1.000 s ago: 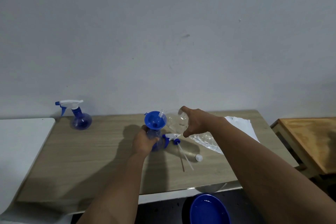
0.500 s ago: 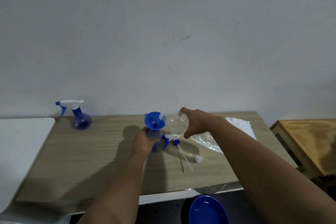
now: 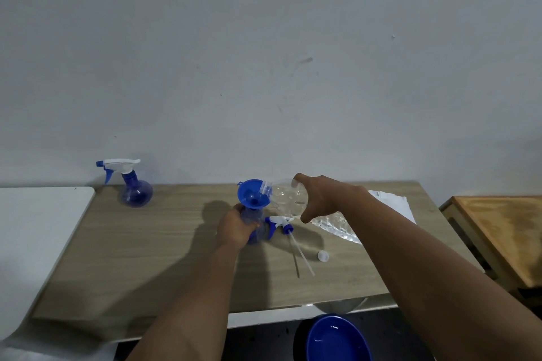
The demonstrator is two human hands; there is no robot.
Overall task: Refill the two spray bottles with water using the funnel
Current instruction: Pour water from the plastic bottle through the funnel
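Note:
My left hand (image 3: 236, 226) grips a blue spray bottle (image 3: 255, 228) standing open on the wooden table (image 3: 164, 243). A blue funnel (image 3: 252, 194) sits in its neck. My right hand (image 3: 319, 196) holds a clear water bottle (image 3: 286, 196) tipped on its side, mouth over the funnel's rim. The removed white and blue spray head (image 3: 280, 222) with its long tube lies just right of the bottle. A second blue spray bottle (image 3: 132, 184), spray head on, stands at the table's back left.
A small white cap (image 3: 322, 256) lies on the table near the tube. Crumpled clear plastic (image 3: 334, 226) and white paper (image 3: 393, 205) lie at the right. A blue basin (image 3: 337, 340) sits below the front edge. A white table (image 3: 35, 228) is left, a wooden one (image 3: 504, 231) right.
The water bottle has tipped a little further toward the funnel, its mouth now over the rim. My left hand still holds the spray bottle in place.

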